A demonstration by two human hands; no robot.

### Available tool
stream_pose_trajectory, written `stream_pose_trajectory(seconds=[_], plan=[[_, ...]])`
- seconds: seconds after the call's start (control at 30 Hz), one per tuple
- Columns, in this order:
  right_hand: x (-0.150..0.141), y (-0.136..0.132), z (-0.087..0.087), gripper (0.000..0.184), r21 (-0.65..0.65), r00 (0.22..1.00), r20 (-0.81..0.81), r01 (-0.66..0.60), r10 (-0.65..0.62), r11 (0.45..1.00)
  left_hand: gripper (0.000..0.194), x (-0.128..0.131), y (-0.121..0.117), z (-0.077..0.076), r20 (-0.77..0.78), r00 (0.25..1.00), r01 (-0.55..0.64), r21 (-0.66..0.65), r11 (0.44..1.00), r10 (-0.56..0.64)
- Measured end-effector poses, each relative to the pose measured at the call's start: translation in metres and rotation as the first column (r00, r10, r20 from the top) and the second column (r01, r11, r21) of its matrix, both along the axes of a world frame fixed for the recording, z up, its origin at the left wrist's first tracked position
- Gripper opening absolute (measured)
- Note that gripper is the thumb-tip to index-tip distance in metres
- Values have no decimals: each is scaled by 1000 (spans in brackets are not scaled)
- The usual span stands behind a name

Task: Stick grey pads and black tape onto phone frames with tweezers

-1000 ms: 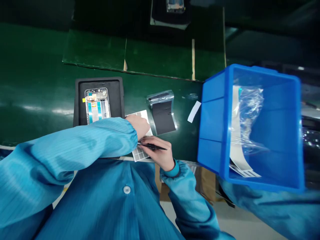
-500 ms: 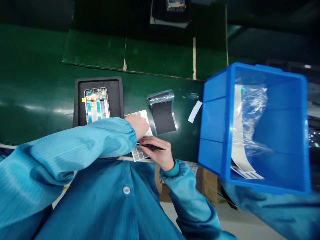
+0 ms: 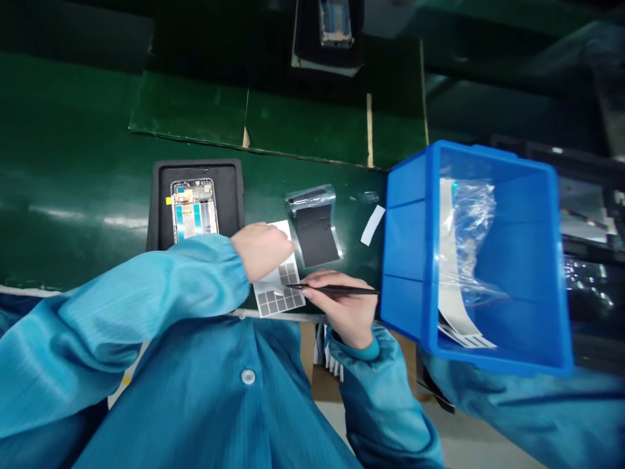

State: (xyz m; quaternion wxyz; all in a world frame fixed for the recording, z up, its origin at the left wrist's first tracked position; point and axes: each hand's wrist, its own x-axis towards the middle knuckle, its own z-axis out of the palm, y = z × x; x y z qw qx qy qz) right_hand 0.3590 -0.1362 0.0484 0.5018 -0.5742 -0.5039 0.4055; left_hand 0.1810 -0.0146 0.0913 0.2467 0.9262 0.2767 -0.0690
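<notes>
Green bench top (image 3: 102, 182) spreads out under my fingers, running back into gloom past a raised green panel (image 3: 307, 133) with a tan strip (image 3: 370, 130) on it. Close in front of me lies the white sheet of grey squares (image 3: 283, 303), directly below both hands. With my right hand (image 3: 349, 309) I have black tweezers (image 3: 336, 289) pinched between thumb and fingers, their points over the sheet's squares; I can't tell whether the points grip anything. My left hand (image 3: 263, 251) is bent over the sheet's upper part, fingers curled in, hiding that part; what they hold, if anything, I can't tell.

Left of those fingers sits a black tray (image 3: 234, 202) with an opened phone (image 3: 195, 208) in it, a yellow tab (image 3: 169, 200) at its side; my own left sleeve (image 3: 195, 280) cuts across the lower end of both. Just beyond my right fingers is a dark film on a clear liner (image 3: 317, 238), and further right a small white strip (image 3: 373, 225). The blue bin (image 3: 430, 228) walls off the space right of my right hand, holding crumpled clear plastic (image 3: 473, 221) and long pale strips (image 3: 454, 280). Below it, another person's sleeve (image 3: 527, 410) shows. Far beyond my fingers, a second phone (image 3: 336, 23) rests on a dark tray (image 3: 332, 62).
</notes>
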Motion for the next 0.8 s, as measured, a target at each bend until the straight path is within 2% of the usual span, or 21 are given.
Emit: stream_pose_trajectory(seconds=[0.07,0.13,0.2,0.27,0.43,0.6,0.7,0.8], plan=[[-3,6,14,15,27,999,-2,36,-36,999,13,-23,3,15,126,985,-108,-60,992,114],[-12,14,24,16,65,999,-9,37,-37,997,14,-47,1,26,266,922,-228,-218,949,283],[-24,22,31,16,95,1000,-15,13,-12,995,15,-68,-4,29,319,856,-280,-373,885,406],[-37,29,35,16,104,1000,-12,-13,14,994,14,-82,-11,28,326,823,-294,-457,839,466],[-69,41,38,16,87,1000,-9,-20,20,996,7,-106,-17,19,362,741,-333,-533,777,566],[-96,51,39,17,51,1000,-29,1,1,999,9,-129,-13,15,352,629,-449,-563,694,693],[-108,56,39,16,13,1000,-9,-14,14,1000,9,-138,-13,12,353,586,-457,-600,657,729],[-117,60,38,14,8,1000,1,-15,15,1000,10,-144,-14,9,360,571,-440,-624,645,738]])
